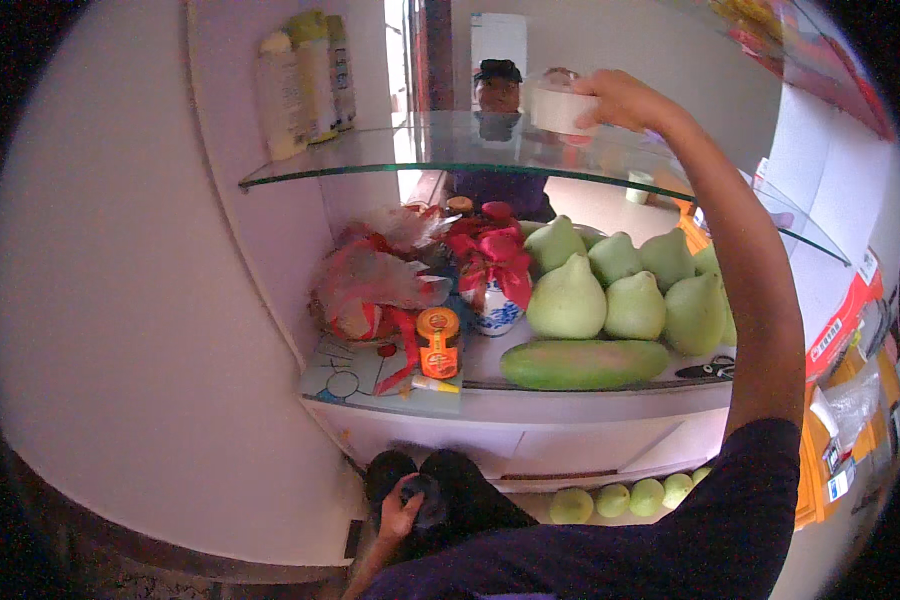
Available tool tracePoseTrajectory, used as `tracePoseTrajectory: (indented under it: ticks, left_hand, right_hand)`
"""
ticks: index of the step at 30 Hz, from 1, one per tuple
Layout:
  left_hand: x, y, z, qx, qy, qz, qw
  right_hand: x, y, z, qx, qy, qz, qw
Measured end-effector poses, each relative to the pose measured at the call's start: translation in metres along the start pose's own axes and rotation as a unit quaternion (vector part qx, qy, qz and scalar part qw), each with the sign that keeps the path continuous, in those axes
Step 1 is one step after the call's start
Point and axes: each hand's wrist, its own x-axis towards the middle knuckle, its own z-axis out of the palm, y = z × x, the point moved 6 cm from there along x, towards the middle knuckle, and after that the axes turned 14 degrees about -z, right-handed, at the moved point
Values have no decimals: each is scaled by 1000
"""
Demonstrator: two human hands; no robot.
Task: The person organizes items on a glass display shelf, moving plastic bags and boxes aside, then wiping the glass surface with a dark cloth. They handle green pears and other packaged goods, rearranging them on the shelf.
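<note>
My right hand is raised to the glass shelf, its fingers closed on a short white cylinder. Whether that is a roll or a tub I cannot make out. A mirror stands behind the shelf. Low down beside my knees, my left hand curls around a dark, rounded thing, which blends into the dark trousers.
Bottles stand at the shelf's left end. Below it are plastic bags, a blue-and-white jar with red cloth, an orange container, pale green gourds and a long green gourd. Round green fruits lie lower.
</note>
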Motion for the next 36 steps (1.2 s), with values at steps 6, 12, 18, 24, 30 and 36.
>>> tracePoseTrajectory:
  ticks: [6,12,18,24,30,36]
  left_hand:
    - [1,13,6,-22,-23,15,999]
    - [-4,20,8,10,-2,-13,1000]
    - [1,10,2,30,10,3,999]
    - [-1,17,8,39,1,7,999]
    - [-3,7,2,76,31,11,997]
    - [-5,16,2,51,17,20,998]
  right_hand:
    - [-107,74,-25,-117,0,94,989]
    - [-161,99,-22,-73,-39,203,976]
    - [-165,89,-18,-101,-24,153,983]
    - [-180,105,-23,-108,-6,184,977]
    - [-174,94,-13,-58,20,204,977]
    - [-187,90,-24,-122,-33,288,949]
